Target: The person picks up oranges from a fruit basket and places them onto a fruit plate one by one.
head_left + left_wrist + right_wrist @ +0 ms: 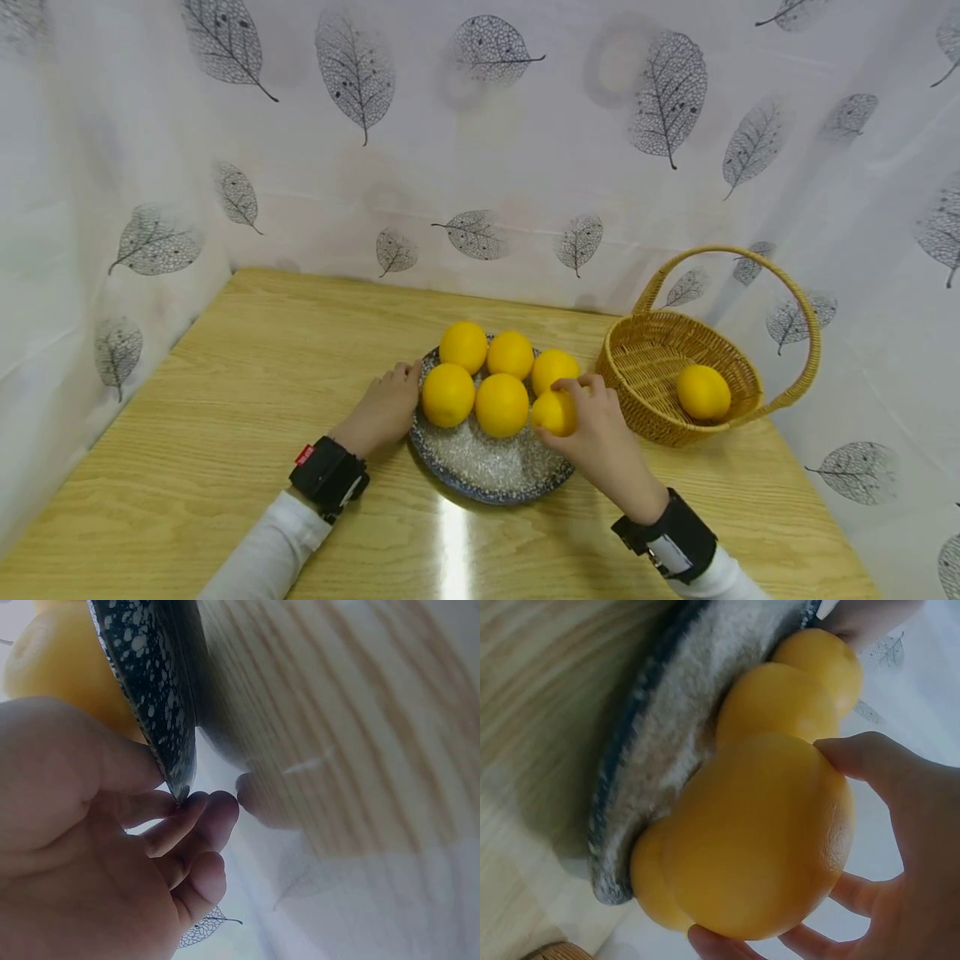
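While the left hand pinches the speckled plate's rim, the right hand curls its fingers around one yellow fruit beside the wicker basket.

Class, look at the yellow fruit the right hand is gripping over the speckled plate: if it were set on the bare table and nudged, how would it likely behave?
The fruit looks round, so it would probably roll on the flat table. Its skin seems smooth and firm in the right hand, so likely stiff, perhaps slightly slippery. The plate rim, held by the left hand, probably keeps the others from rolling.
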`<control>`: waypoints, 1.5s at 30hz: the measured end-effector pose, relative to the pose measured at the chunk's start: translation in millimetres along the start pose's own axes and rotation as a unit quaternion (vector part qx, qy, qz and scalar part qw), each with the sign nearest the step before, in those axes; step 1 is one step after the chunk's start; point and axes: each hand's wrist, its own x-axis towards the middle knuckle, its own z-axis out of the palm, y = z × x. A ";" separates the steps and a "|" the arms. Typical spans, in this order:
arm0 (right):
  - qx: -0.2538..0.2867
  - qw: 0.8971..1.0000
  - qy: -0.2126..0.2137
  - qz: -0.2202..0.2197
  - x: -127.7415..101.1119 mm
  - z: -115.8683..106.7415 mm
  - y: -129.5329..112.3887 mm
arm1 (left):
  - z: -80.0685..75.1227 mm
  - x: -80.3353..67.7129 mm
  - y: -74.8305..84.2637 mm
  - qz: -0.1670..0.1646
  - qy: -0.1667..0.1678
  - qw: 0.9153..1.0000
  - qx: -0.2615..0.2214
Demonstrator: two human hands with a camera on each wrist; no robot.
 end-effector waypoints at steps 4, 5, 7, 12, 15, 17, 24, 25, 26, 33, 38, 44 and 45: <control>-0.004 1.000 0.004 -0.006 -2.3 9.5 -1.4 | -0.7 -1.8 0.6 -0.001 -0.002 1.000 -0.009; -0.005 1.000 0.004 -0.006 -2.9 11.5 -1.7 | -0.7 -2.0 0.8 0.000 -0.001 1.000 -0.012; -0.011 1.000 0.001 -0.005 -4.0 14.9 -2.6 | -0.7 -2.3 1.3 0.001 0.000 1.000 -0.013; -0.029 0.999 -0.013 -0.004 -5.9 17.7 -4.4 | -0.7 -1.3 1.4 0.000 0.000 1.000 -0.013; -0.031 0.999 -0.015 -0.008 -6.3 15.5 -5.0 | -0.8 -0.3 0.9 0.000 0.001 1.000 -0.009; -0.031 0.999 -0.018 -0.010 -6.7 13.5 -5.3 | -0.5 -0.2 0.4 0.000 0.002 1.000 -0.006; -0.032 0.999 -0.020 -0.021 -9.4 10.6 -4.7 | -1.9 -2.6 0.9 0.009 0.009 1.000 0.006; -0.031 0.999 -0.020 -0.021 -9.9 10.7 -4.3 | -2.2 -2.8 1.2 0.009 0.009 1.000 0.006; -0.031 0.999 -0.020 -0.021 -10.4 10.9 -3.9 | -2.5 -3.0 1.4 0.009 0.009 1.000 0.006; -0.033 0.999 -0.029 -0.016 -12.7 10.0 -3.6 | -3.4 -3.9 2.3 0.007 0.008 1.000 0.005; -0.028 0.999 -0.033 -0.015 -13.7 7.3 -4.8 | -3.4 -4.6 2.3 0.005 0.008 1.000 0.003; -0.027 0.999 -0.043 -0.011 -13.4 5.4 -5.7 | -3.5 -3.8 2.3 0.003 0.003 1.000 0.000; -0.026 0.999 -0.045 -0.010 -13.1 4.8 -5.9 | -3.4 -3.4 2.2 0.003 0.002 1.000 0.001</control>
